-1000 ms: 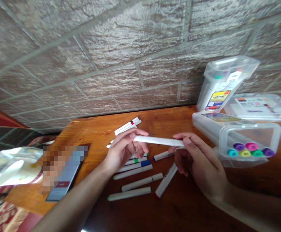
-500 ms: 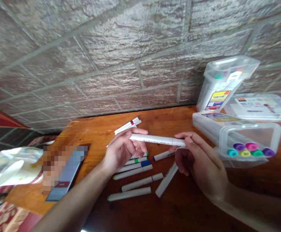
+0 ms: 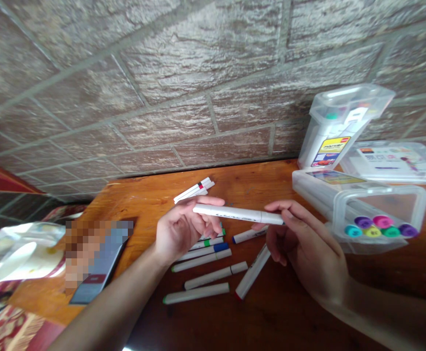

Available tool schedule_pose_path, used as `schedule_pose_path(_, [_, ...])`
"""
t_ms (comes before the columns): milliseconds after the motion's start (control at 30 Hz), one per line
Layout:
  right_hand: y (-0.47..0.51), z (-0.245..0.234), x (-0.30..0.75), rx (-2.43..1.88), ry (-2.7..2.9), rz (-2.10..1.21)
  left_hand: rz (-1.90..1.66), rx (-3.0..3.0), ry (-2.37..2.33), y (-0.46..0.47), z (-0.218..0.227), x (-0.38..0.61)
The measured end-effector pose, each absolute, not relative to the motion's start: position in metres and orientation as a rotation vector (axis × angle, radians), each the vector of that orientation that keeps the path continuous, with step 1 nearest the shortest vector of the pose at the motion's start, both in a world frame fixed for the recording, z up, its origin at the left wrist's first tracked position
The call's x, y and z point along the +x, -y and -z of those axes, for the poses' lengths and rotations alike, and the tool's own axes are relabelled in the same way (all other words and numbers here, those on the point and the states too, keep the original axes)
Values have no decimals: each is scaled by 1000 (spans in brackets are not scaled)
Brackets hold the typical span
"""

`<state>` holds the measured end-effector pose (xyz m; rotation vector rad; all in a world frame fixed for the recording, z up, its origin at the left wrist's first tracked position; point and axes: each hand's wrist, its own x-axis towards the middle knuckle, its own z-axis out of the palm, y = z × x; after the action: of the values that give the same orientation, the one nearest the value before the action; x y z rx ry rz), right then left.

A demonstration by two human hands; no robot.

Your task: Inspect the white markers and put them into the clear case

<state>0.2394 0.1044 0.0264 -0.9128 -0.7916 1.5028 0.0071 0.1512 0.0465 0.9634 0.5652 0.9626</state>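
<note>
A white marker (image 3: 231,213) with small dark print spans the space between my hands, almost level, above the table. My right hand (image 3: 308,248) pinches its right end between thumb and fingers. At the other end, my left hand (image 3: 183,226) has its fingers partly curled around and behind the barrel, with one finger stretched along above it. Below lie several loose markers, among them one with a blue cap (image 3: 220,248), a green-ended one (image 3: 196,293) and a red-ended one (image 3: 253,273). A few slim white markers (image 3: 194,190) lie together behind my left hand.
At right, an open clear case (image 3: 381,192) lies on its side with several colour-ended markers inside. Behind it stand an upright marker box (image 3: 333,131) and a flat clear case (image 3: 399,163). A phone (image 3: 103,268) lies left. A stone-patterned wall (image 3: 198,122) backs the wooden table (image 3: 143,195).
The marker has shifted slightly left and its left end sits a little lower. My left hand's thumb has moved back from that end. Other things stay put.
</note>
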Motion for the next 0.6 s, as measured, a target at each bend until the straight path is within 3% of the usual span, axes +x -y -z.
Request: schedule_pose_path(600, [-106, -25, 237, -1014, 803, -1477, -985, 986, -675, -152, -48, 12])
